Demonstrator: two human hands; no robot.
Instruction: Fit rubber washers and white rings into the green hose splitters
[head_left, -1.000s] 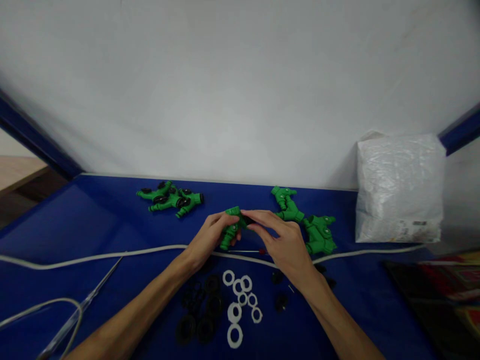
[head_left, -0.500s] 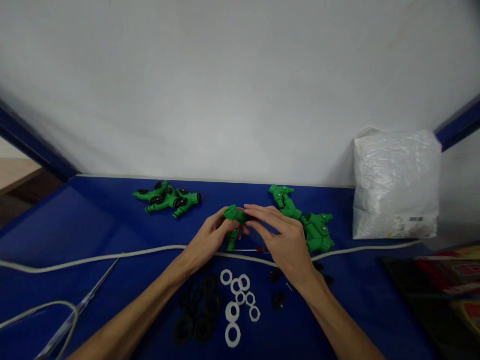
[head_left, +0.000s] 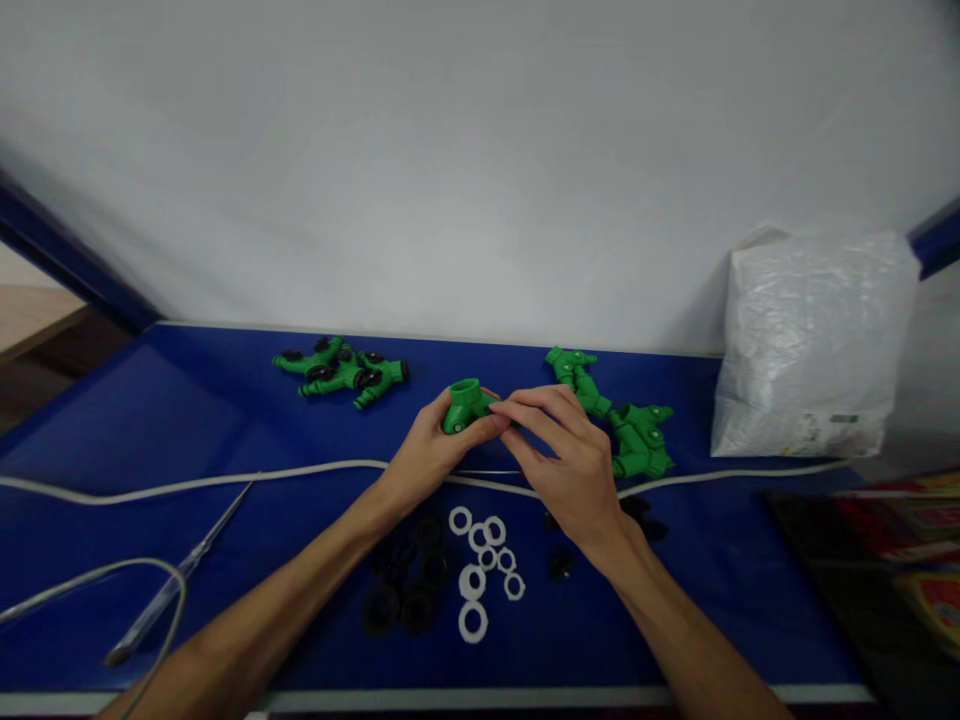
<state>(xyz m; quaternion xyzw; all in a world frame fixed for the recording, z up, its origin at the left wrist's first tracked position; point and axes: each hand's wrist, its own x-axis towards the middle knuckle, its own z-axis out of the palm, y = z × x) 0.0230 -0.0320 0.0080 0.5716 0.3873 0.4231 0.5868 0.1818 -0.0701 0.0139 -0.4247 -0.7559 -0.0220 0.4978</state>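
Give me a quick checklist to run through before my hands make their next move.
1. Left hand gripping the green fitting: ok.
2. Part pinched by the right hand at the fitting's side: cannot tell; too covered.
3. White rings laid out within view: ok.
4. Black rings grouped apart from the white ones: ok.
5. White cable out of the way: not ok; it runs across the blue table beneath the hands.

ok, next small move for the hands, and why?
Probably press the right hand against the side of the green fitting while the left hand braces it. The left grips it and the right's fingertips meet at its side; the back-left fittings carry black knobs, but none show on the fittings at right.
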